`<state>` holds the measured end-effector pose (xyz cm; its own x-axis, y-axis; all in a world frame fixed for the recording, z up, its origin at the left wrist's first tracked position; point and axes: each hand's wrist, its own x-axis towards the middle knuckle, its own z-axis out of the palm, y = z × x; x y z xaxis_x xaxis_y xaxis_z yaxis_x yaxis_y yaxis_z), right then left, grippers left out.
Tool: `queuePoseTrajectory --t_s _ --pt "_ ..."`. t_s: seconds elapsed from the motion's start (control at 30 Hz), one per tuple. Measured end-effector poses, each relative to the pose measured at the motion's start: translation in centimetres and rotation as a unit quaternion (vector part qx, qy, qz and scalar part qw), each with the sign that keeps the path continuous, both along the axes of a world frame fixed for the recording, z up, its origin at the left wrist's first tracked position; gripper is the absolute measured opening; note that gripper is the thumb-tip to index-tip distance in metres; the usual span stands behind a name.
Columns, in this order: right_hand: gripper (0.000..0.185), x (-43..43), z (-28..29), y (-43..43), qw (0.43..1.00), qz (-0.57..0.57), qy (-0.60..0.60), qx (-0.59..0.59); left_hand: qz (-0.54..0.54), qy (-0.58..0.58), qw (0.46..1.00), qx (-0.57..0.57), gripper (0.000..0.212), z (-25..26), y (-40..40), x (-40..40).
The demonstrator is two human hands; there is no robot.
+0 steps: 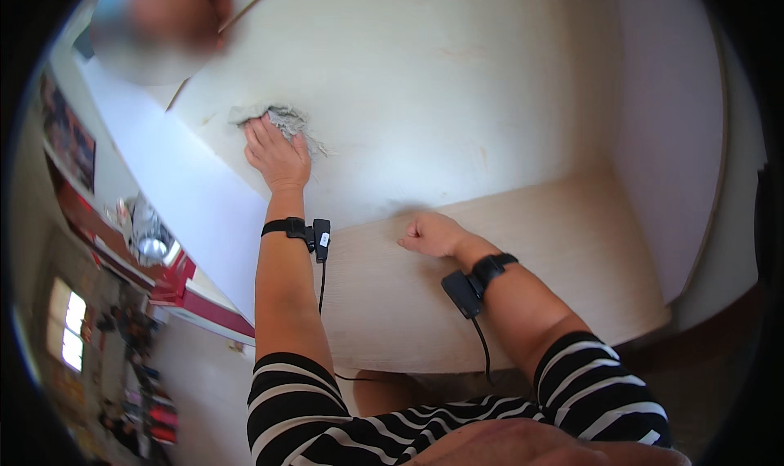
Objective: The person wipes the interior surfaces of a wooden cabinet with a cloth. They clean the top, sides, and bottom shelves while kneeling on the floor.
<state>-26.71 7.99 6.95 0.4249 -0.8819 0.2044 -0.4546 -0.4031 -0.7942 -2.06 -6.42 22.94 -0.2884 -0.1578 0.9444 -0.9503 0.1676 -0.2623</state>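
My left hand (278, 153) lies with its fingers over a crumpled grey cloth (293, 120), pressed against an upright pale back panel (398, 98). The cloth bunches out above the fingers and beside the thumb, with frayed threads at its right. Lower and to the right, my right hand (432, 234) is curled into a loose fist, with nothing visible in it, over a wood-grain shelf board (392, 319) near the seam with the panel. Each wrist bears a black strap with a small cabled device.
A pale side panel (667, 129) bounds the shelf at the right, and a white panel (177, 166) at the left. Beyond the left one are a red-edged counter (214, 310) with a plastic-wrapped item (147, 227). A round blurred object fills the upper left. Cables hang from both wrist devices.
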Motion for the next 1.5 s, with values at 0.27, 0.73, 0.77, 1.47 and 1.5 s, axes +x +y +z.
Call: queuePoseTrajectory --t_s 0.27,0.73,0.77,1.47,1.5 --pt "0.045 0.4 -0.4 0.1 0.999 -0.016 0.021 0.047 0.006 0.082 0.997 0.003 0.054 4.9 -1.1 3.9" --pt "0.043 0.3 0.9 0.7 0.995 -0.021 0.098 0.003 0.046 0.198 0.979 0.008 0.053 11.0 -4.3 8.0" --pt "0.041 0.3 1.5 0.7 0.994 -0.026 0.106 0.015 0.048 0.214 0.976 0.007 0.053 10.0 -4.1 7.4" --pt "0.046 -0.1 -1.6 -0.5 0.998 -0.019 -0.019 0.064 0.082 0.234 0.892 0.378 0.070 -15.1 4.8 5.5" --pt "0.047 0.2 -0.9 -0.4 0.998 -0.017 -0.008 0.066 0.100 0.228 0.889 0.385 0.070 -15.5 4.8 6.0"
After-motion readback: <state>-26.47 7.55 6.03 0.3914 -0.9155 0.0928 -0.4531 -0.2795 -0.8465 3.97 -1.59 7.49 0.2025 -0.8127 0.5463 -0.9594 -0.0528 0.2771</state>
